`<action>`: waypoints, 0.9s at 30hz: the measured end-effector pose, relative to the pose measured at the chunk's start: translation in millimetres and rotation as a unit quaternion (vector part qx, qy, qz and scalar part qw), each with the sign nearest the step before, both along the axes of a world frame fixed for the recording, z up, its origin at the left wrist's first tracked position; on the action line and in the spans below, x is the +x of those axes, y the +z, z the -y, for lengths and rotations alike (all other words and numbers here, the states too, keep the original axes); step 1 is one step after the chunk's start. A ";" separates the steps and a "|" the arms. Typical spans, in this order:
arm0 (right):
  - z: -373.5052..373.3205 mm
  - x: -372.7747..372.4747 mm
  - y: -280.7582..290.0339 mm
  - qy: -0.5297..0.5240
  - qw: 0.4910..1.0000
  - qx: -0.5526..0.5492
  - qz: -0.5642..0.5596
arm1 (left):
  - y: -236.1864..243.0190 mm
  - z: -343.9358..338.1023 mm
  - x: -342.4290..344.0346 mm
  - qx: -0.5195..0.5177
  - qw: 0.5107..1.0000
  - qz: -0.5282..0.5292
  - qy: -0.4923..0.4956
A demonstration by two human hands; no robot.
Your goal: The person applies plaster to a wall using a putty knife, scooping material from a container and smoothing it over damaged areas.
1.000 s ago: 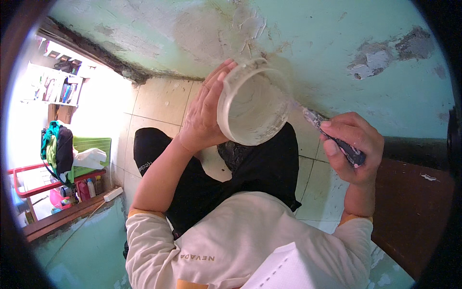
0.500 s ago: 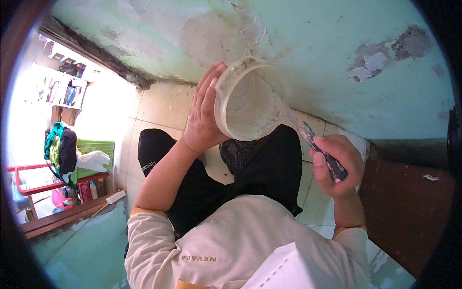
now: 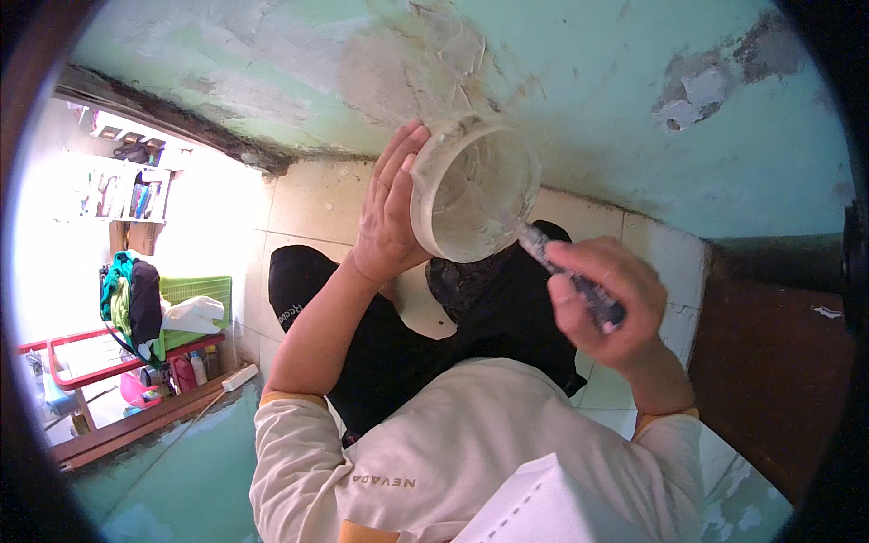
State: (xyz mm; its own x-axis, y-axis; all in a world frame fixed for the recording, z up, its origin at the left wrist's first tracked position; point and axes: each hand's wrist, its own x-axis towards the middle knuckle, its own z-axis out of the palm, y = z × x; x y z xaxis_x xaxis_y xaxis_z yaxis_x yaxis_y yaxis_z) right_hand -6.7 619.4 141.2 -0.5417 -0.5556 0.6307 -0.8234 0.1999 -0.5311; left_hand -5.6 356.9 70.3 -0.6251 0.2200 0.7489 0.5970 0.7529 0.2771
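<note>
My left hand (image 3: pixel 391 213) grips the side of a translucent white plastic tub (image 3: pixel 425 222), fingers spread along its outer wall. The tub is tilted, its mouth facing me, and whitish paste smears its inside and rim. My right hand (image 3: pixel 615 294) is closed round the dark, paste-spotted handle of a putty knife (image 3: pixel 590 301). The knife points up and left into the tub's mouth; its blade is blurred and hard to make out against the pale inside. Both hands are above my bent knees, in front of the wall.
A green wall (image 3: pixel 588 109) with grey and white patches rises just beyond the tub. Pale floor tiles (image 3: pixel 312 204) run along its foot. At right is a dark brown panel (image 3: pixel 760 362). At left, a doorway shows a green basket (image 3: pixel 204 294) with clothes on a red-framed rack.
The putty knife has moved left and its front end has gone from the tub's right rim into the mouth. The tub has shifted slightly right in view, still in my left hand.
</note>
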 end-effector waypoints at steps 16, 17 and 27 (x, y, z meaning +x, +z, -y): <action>11.9 -1.3 5.6 -0.037 0.978 -0.088 0.187 | -13.4 12.0 4.3 0.053 0.997 0.052 0.028; 10.6 -1.5 5.2 -0.064 0.969 -0.102 0.217 | -20.0 16.6 9.3 0.065 0.994 0.079 0.043; 7.4 6.9 -12.0 -0.079 0.909 -0.204 0.354 | -33.9 28.4 18.7 0.158 0.976 0.138 0.052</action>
